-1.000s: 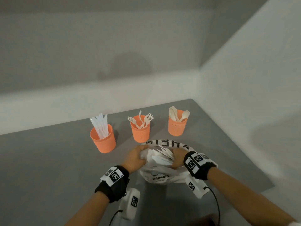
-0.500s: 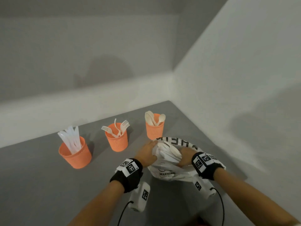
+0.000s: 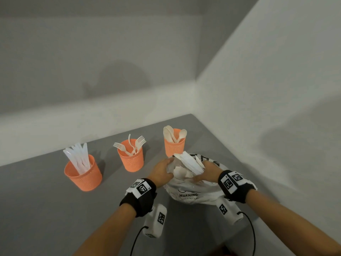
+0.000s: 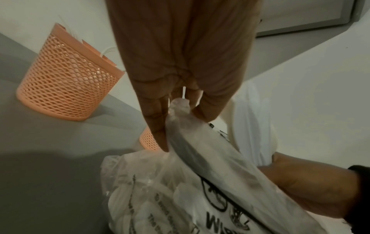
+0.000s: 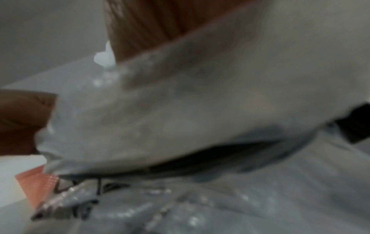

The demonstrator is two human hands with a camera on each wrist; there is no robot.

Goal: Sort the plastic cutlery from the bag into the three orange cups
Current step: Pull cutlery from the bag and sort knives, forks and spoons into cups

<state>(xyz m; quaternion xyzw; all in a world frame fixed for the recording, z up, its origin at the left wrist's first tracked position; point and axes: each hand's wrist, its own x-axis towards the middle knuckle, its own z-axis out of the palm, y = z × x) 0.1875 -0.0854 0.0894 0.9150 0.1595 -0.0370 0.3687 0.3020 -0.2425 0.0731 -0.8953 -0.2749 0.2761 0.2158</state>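
A white plastic bag (image 3: 191,193) with black print lies on the grey table, in front of the three orange mesh cups. The left cup (image 3: 84,177) holds knives, the middle cup (image 3: 131,159) forks, the right cup (image 3: 174,146) spoons. My left hand (image 3: 162,172) pinches the bag's rim (image 4: 178,107) at its mouth. My right hand (image 3: 205,173) is at the mouth from the other side, with its fingers curled round a bundle of white cutlery (image 3: 190,163) that sticks out toward the spoon cup. The right wrist view is blurred and mostly filled by bag plastic (image 5: 180,118).
The grey table (image 3: 46,209) sits in a corner, with white walls behind the cups and close on the right. The spoon cup stands just beyond the bag's mouth. Cables and white wrist units (image 3: 156,220) hang below both forearms.
Both hands have stayed at the bag's mouth. The white cutlery bundle now sticks further out of the bag. The head camera has swung right, so the cups sit further left in view.
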